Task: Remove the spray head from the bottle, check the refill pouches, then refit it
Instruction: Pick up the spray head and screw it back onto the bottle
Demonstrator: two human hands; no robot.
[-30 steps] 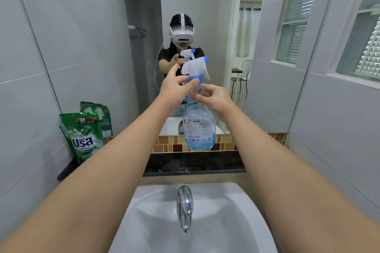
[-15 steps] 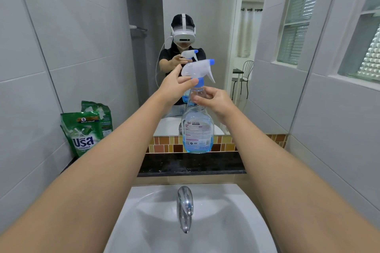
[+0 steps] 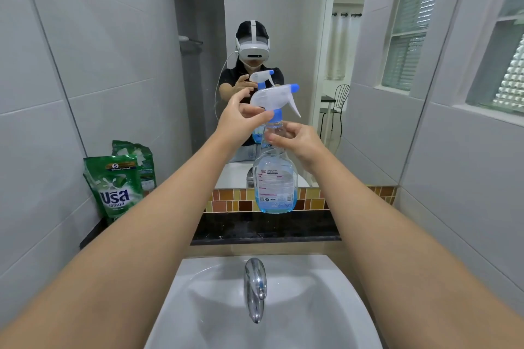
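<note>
Clear plastic bottle with blue liquid held upright above white basin, long axis vertical. Translucent white spray head nozzle pointing right. Left hand pinching blue collar; right hand clamped on neck.

Open air above sink; pouches against left wall.

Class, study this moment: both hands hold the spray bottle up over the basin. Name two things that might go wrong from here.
1. The bottle hangs in the air above the sink, held only at its neck by the right hand; a slip would probably drop it.
2. The left hand grips the spray head. If the bottle tilts once the head is off, the blue liquid may spill.
</note>
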